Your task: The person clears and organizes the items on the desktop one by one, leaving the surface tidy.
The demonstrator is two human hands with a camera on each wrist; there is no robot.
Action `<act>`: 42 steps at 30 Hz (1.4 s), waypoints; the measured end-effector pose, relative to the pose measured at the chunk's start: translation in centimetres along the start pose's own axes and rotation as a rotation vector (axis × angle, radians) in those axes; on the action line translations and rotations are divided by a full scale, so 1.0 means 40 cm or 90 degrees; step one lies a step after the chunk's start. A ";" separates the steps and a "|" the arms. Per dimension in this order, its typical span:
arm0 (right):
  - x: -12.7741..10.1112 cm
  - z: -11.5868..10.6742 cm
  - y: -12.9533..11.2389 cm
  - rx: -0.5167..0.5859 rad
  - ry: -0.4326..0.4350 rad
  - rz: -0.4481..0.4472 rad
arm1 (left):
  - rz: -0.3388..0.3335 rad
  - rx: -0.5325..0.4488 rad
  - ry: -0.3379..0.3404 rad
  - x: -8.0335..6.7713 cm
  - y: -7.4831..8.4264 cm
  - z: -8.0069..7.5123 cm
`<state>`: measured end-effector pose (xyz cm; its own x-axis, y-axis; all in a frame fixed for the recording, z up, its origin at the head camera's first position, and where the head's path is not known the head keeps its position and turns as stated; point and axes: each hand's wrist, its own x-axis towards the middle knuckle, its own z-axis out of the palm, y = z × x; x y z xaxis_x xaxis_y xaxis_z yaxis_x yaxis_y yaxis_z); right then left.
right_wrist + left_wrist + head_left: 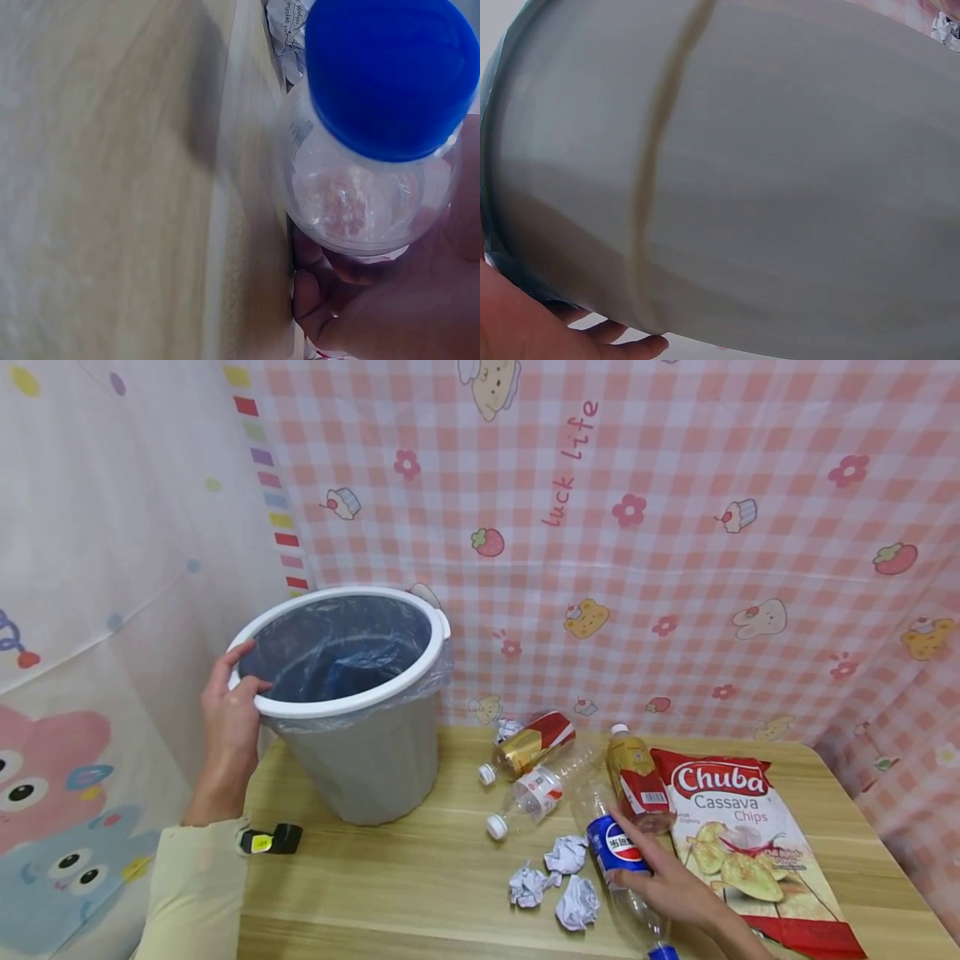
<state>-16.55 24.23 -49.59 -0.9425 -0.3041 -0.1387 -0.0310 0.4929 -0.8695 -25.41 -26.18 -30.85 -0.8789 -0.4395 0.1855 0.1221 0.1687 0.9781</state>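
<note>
Right hand (667, 881) grasps empty Pepsi bottle (621, 868) lying on table (420, 877) beside crumpled paper balls (557, 881). Left hand (228, 714) grips bin (352, 710) rim. We judge bottle light, thin-walled, slippery — hold mid-body at label.

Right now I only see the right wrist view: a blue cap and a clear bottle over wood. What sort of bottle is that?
Observer: An empty Pepsi bottle with a blue label; the right hand grips it lying on the table.
Operator: Is the other hand busy?
Observer: The left hand holds the rim of a grey bin lined with a plastic bag.
Operator: Anything else lying about?
Observer: Three crumpled paper balls lie just left of the bottle, and a Chuba chips bag lies to its right.
</note>
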 end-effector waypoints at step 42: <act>-0.003 -0.036 -0.086 0.062 0.029 0.025 | -0.009 0.017 0.023 0.001 0.011 0.008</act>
<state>-16.83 23.75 -45.88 -0.9567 -0.2469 -0.1542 0.0374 0.4212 -0.9062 -25.52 -25.85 -30.43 -0.8630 -0.4739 0.1750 0.0962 0.1859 0.9779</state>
